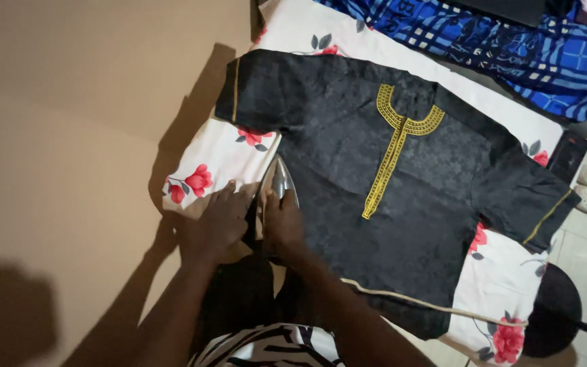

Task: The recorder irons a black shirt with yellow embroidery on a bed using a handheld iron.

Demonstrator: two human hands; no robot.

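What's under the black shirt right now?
The black shirt lies on a white cloth with red flowers, which shows around its edges. Whatever lies beneath the cloth is covered.

One shirt, one iron, two hands.
One black shirt (402, 204), one iron (281, 182), one floral sheet (219, 163), one blue plaid cloth (511, 47).

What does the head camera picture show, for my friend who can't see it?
A person's right hand grips a silver iron at the edge of a black shirt with gold trim, spread on a flowered cloth. The left hand rests flat beside it.
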